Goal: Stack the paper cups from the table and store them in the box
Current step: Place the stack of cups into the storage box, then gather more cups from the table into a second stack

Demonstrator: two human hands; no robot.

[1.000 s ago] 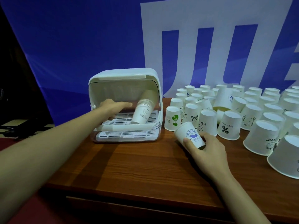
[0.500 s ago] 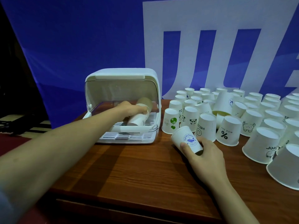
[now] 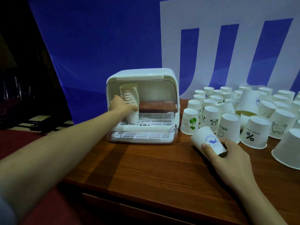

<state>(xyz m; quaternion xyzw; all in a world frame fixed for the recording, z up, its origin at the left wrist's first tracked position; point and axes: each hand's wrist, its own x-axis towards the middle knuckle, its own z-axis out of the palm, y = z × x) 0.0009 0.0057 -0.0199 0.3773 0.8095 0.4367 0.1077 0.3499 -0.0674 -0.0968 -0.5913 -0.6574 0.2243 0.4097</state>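
A person's left hand reaches into the open white box on the wooden desk, fingers wrapped round a tall stack of cups that stands upright on the box's slotted upper rack, long axis vertical, narrow end down and open mouths up, toward the left side of the box. The raised clear lid blurs the upper part of the stack. A second slotted tray shows below the rack at the box's front.

To the right of the box and nearer the desk's front edge, the right hand grips a single paper cup lying tilted, its closed base pointing up and toward the box, its open mouth toward the palm. Thumb and fingers curl round its wall. Its blue whale badge reads "Feel Be Funny" and "FOR LIFE".

Further right of the box, a crowd of upside-down cups covers the desk, their print inverted: one shows "HELLO" with a smiley, another "NICE DAY" and a percent sign, others a green plant, a panda and a bear outline. A larger cup lies tilted among them.

Behind the box hangs a blue banner with big white block shapes.
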